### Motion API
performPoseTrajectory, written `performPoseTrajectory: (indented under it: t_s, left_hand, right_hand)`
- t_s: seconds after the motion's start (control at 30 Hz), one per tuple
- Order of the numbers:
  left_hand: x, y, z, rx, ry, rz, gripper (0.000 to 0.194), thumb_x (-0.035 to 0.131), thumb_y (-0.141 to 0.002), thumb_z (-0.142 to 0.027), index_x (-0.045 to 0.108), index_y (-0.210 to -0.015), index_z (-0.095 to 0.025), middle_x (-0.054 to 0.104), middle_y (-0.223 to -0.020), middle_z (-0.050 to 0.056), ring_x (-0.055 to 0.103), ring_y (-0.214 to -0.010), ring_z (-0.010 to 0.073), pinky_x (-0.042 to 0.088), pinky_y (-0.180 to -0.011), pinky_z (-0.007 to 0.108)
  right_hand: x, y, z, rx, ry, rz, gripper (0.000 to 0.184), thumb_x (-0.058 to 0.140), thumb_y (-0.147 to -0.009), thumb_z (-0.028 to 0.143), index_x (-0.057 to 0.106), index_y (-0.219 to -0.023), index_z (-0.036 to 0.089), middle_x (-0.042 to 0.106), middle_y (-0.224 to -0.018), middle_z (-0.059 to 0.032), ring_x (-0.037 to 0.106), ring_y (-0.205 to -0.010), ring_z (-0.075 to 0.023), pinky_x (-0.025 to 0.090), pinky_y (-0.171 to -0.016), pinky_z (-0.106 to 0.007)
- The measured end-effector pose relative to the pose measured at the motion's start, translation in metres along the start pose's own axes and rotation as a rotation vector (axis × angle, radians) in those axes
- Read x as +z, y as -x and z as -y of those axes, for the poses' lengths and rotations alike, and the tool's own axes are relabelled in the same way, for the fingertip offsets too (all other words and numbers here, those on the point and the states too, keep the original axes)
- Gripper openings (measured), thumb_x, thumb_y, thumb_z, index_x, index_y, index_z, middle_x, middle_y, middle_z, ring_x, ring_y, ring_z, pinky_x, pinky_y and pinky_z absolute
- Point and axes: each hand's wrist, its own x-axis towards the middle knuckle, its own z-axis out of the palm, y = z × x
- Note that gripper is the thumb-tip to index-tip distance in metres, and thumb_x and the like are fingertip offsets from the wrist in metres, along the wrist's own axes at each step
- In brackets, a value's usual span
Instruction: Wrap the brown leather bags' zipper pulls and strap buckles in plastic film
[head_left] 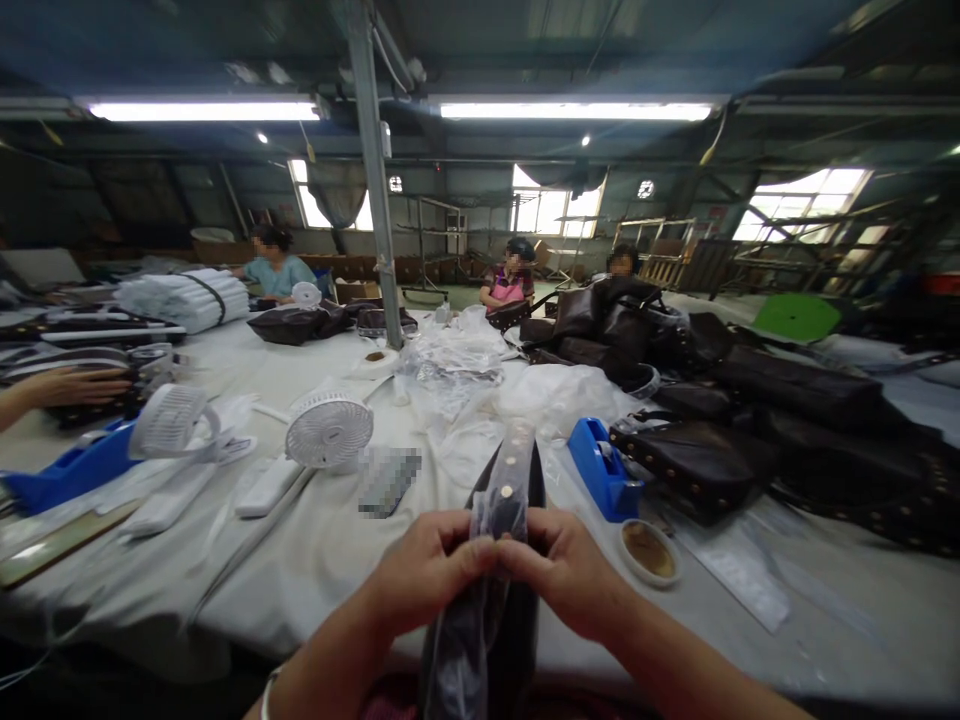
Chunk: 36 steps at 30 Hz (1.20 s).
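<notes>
My left hand (pixel 424 570) and my right hand (pixel 564 568) meet at the bottom centre, both pinched on a dark studded strap (pixel 511 480) that is wrapped in thin clear plastic film (pixel 457 650). The strap runs from my lap up over the table's near edge, its studs showing between my thumbs. Both hands are closed on the wrapped strap, thumbs nearly touching.
A white-covered table (pixel 337 540) holds small white fans (pixel 328 428), blue tape dispensers (pixel 604 468), a tape roll (pixel 649 550), crumpled plastic (pixel 457 365) and piles of dark studded bags (pixel 697 465). Another person's hand (pixel 71 385) rests at left. Three people sit at the far side. A steel post (pixel 375 190) rises mid-table.
</notes>
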Motion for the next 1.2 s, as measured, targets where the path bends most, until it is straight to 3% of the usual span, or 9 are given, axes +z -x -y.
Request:
performPoseTrajectory:
  t_s: [0.13,0.3,0.47,0.57,0.7,0.8,0.9,1.07,1.2]
  left_hand:
    - [0.006,-0.024,0.004,-0.19,0.238,-0.127,0.055,0.07,-0.075,-0.066,0.066,-0.07,-0.012,0.045,-0.051,-0.005,0.026,-0.044,0.0053,0.017,-0.041,0.021]
    - [0.02,-0.033,0.008,-0.152,0.281,-0.194,0.045,0.079,-0.072,-0.056,0.067,-0.071,-0.013,0.049,-0.054,-0.006,0.032,-0.046,0.005,0.027,-0.044,0.019]
    - [0.017,-0.028,0.013,-0.122,0.286,-0.169,0.039,0.081,-0.073,-0.049,0.074,-0.078,-0.011,0.065,-0.065,0.001,0.052,-0.057,0.0105,0.04,-0.056,0.022]
    - [0.014,-0.027,0.014,-0.063,0.192,-0.094,0.032,0.077,-0.079,-0.043,0.076,-0.082,-0.011,0.07,-0.073,0.004,0.059,-0.069,0.0159,0.045,-0.066,0.025]
    - [0.013,-0.026,0.016,0.078,-0.25,-0.085,0.024,0.067,-0.086,-0.035,0.072,-0.076,-0.014,0.066,-0.071,0.002,0.056,-0.067,0.0161,0.041,-0.063,0.026]
    - [0.014,-0.026,0.017,0.169,-0.632,-0.077,0.019,0.059,-0.089,-0.029,0.069,-0.08,-0.016,0.067,-0.077,0.005,0.059,-0.073,0.0202,0.041,-0.069,0.03]
    - [0.013,-0.025,0.014,0.166,-0.777,-0.063,0.016,0.055,-0.088,-0.026,0.068,-0.091,-0.016,0.069,-0.087,0.01,0.061,-0.081,0.0252,0.041,-0.073,0.034]
    - [0.006,-0.035,0.008,0.05,-0.485,-0.033,0.034,0.057,-0.09,-0.046,0.07,-0.083,-0.015,0.07,-0.079,0.006,0.063,-0.075,0.0218,0.043,-0.065,0.028]
    - [0.008,-0.05,0.01,-0.029,-0.353,-0.137,0.054,0.044,-0.093,-0.06,0.067,-0.078,-0.013,0.065,-0.067,0.005,0.059,-0.063,0.0184,0.043,-0.056,0.026]
  right_hand:
    - [-0.003,0.0,-0.008,-0.163,0.498,-0.054,0.02,0.059,-0.089,0.028,0.068,-0.077,0.014,0.067,-0.072,-0.0033,0.056,-0.065,-0.0158,0.04,-0.06,-0.027]
    - [-0.01,0.001,-0.017,-0.287,0.89,-0.141,0.016,0.055,-0.091,0.025,0.066,-0.086,0.014,0.07,-0.083,-0.0109,0.061,-0.074,-0.0215,0.042,-0.067,-0.032]
    - [-0.028,-0.003,-0.01,-0.226,0.447,0.112,0.033,0.052,-0.097,0.041,0.065,-0.079,0.016,0.063,-0.075,-0.0032,0.055,-0.069,-0.0155,0.041,-0.064,-0.027]
    - [-0.035,-0.01,-0.017,0.066,-0.116,0.127,0.056,0.05,-0.092,0.065,0.055,-0.067,0.016,0.042,-0.056,0.0053,0.032,-0.048,-0.0072,0.023,-0.045,-0.021]
    - [-0.031,-0.018,-0.032,0.364,-0.568,0.058,0.054,0.068,-0.078,0.068,0.058,-0.074,0.014,0.036,-0.054,0.0104,0.014,-0.042,-0.0031,0.007,-0.04,-0.02]
    - [-0.024,-0.019,-0.033,0.367,-0.509,-0.041,0.054,0.075,-0.072,0.066,0.057,-0.071,0.015,0.044,-0.05,0.0088,0.019,-0.039,-0.0023,0.009,-0.039,-0.02]
    - [-0.02,-0.018,-0.029,0.256,-0.327,-0.159,0.053,0.076,-0.07,0.064,0.059,-0.067,0.014,0.056,-0.054,0.0027,0.035,-0.042,-0.0046,0.018,-0.041,-0.02]
    - [-0.019,-0.018,-0.027,0.077,-0.09,-0.216,0.046,0.07,-0.08,0.056,0.066,-0.069,0.012,0.063,-0.063,-0.0019,0.052,-0.058,-0.0128,0.039,-0.055,-0.025]
    - [-0.017,-0.017,-0.024,-0.01,0.32,-0.198,0.039,0.055,-0.092,0.046,0.067,-0.075,0.013,0.069,-0.072,-0.0058,0.061,-0.068,-0.019,0.042,-0.06,-0.028]
